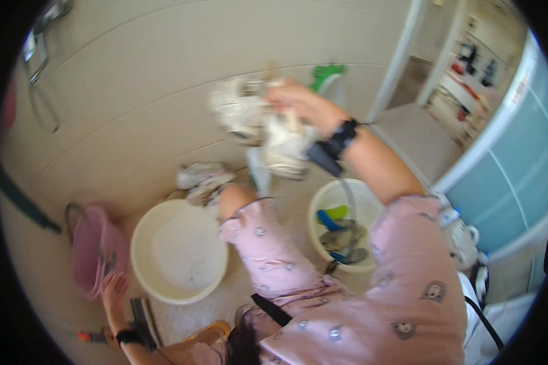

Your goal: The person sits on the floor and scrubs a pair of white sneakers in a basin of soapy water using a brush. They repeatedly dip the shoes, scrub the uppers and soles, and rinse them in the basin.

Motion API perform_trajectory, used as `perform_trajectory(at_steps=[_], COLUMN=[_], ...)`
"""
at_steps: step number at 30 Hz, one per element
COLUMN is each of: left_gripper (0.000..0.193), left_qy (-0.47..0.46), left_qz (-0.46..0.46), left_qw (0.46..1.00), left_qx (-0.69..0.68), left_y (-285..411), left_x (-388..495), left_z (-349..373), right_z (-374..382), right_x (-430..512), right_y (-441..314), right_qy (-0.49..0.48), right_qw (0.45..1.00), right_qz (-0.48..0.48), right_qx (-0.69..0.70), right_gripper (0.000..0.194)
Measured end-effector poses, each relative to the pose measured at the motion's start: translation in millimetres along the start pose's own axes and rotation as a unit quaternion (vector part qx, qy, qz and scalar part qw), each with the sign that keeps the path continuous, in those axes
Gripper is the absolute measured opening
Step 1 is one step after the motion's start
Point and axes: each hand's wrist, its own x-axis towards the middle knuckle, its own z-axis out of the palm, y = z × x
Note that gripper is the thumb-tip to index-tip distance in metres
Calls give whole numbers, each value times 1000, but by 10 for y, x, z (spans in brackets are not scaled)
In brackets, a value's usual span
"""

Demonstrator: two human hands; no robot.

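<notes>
My right hand [290, 98] is raised near the tiled wall and grips a pair of whitish shoes [285, 150], blurred, which hang from its fingers. At the lower left, my left hand [114, 287] is beside the rim of a pink bucket [84, 273], close to the end of a grey hose [87, 228]; whether it holds the hose is unclear. Between the bucket and my bare knee stands a round cream basin [180, 299] with cloudy, whitish liquid inside. A second pale basin [317, 246] holds insoles [335, 212], some green, blue and greyish.
More shoes [205, 180] lie against the wall by my knee. A brush or squeegee head [144, 319] is on the floor at lower left. Behind my right hand is a green-topped object [327, 75]. White containers [459, 242] stand by the blue-green panel [502, 178] at right.
</notes>
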Motion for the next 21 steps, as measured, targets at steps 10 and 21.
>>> perform_trajectory(at_steps=[10,21], left_gripper=[41,37], left_qy=[9,24], left_qz=[75,143], left_qw=[997,989], left_qx=[26,2], left_y=[19,8], left_x=[-16,-282], left_z=[-401,-491], right_z=[2467,4434], right_x=[-54,-502], right_y=[-246,2174], right_qy=[-123,-182], right_qw=[983,935], right_qz=[136,293], right_qx=[26,-84], right_gripper=[13,12])
